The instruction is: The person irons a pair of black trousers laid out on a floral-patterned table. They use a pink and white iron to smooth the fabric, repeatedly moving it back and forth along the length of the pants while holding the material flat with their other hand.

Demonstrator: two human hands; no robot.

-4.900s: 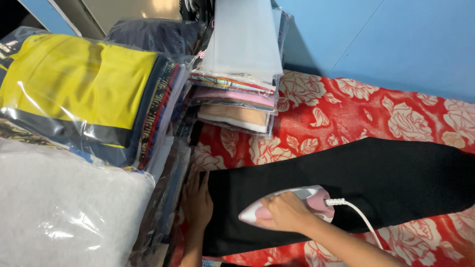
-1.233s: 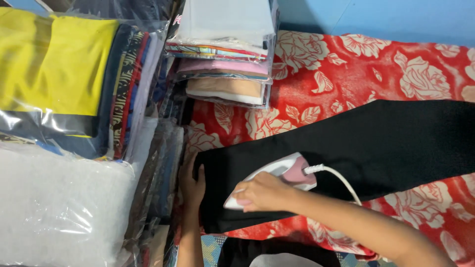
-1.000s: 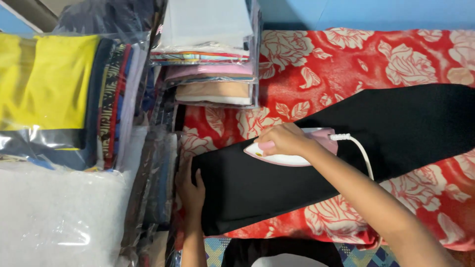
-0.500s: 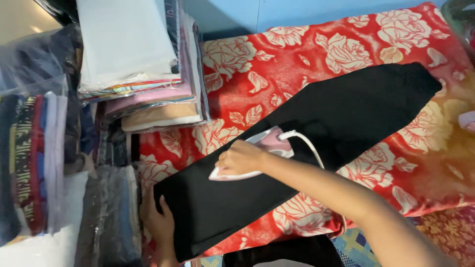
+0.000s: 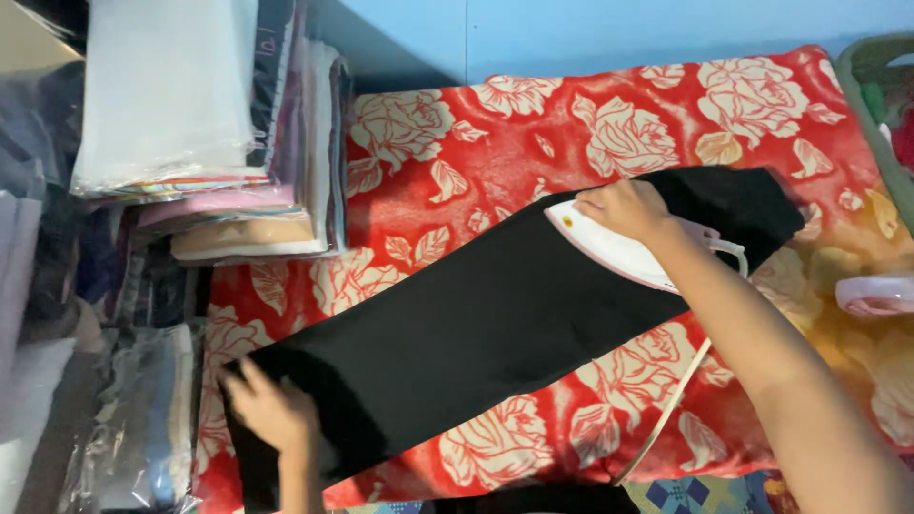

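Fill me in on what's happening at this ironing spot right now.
A person is ironing a long black cloth laid across a red blanket with a rose print. The right hand grips a white and pink iron near the cloth's far end, while the left hand presses flat on the near end. Stacks of folded, bagged fabric sit on the left.

Wall [image 5: 666, 33]: plain pale blue, running along the far edge, lit evenly. Blanket [image 5: 533, 143]: red with cream roses, spread flat as the work surface. Stack of folded fabrics [image 5: 200, 124]: at far left, white piece on top, pink and tan layers beneath. Bagged cloth bundles [image 5: 133, 419]: in clear plastic, lower left. Patterned mat [image 5: 695, 495]: blue, showing at the near edge.
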